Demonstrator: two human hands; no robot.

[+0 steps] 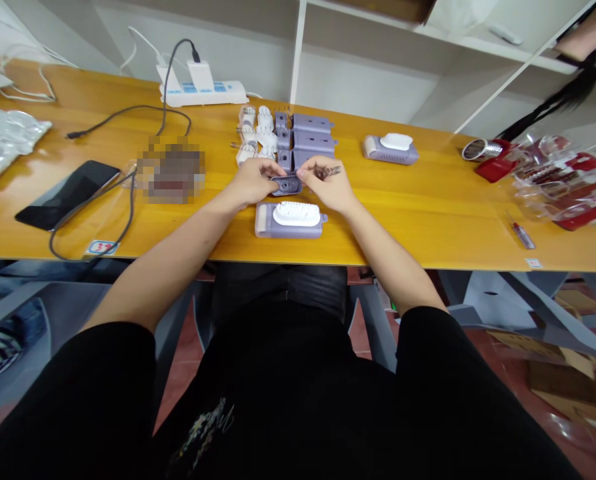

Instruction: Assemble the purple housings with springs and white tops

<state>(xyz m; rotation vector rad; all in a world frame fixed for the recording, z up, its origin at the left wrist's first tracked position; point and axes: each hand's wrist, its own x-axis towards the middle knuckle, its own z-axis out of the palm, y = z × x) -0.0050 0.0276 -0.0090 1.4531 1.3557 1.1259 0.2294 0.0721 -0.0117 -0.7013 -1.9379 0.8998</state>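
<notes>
Fingers closed, my left hand [252, 181] grips one end of a small purple-grey plastic part [287, 186], its hollow side facing up. My right hand [331, 187] pinches at the other end of that part, and a thin dark coil spring [330, 172] lies across its curled fingers. Just below sits a purple-grey plastic unit with a white bristled top [297, 215]. Beyond the hands are several purple-grey housings [312, 124], small purple-grey parts [283, 139], white parts [265, 120] and metal springs [243, 130], laid out in rows.
A similar assembled unit [391, 149] lies to the right. On the left are a black phone [68, 193], a dark cable [128, 110] and a silver bag [5, 140]. A power strip [208, 93] stands at the back; red and clear items [558, 177] crowd the far right.
</notes>
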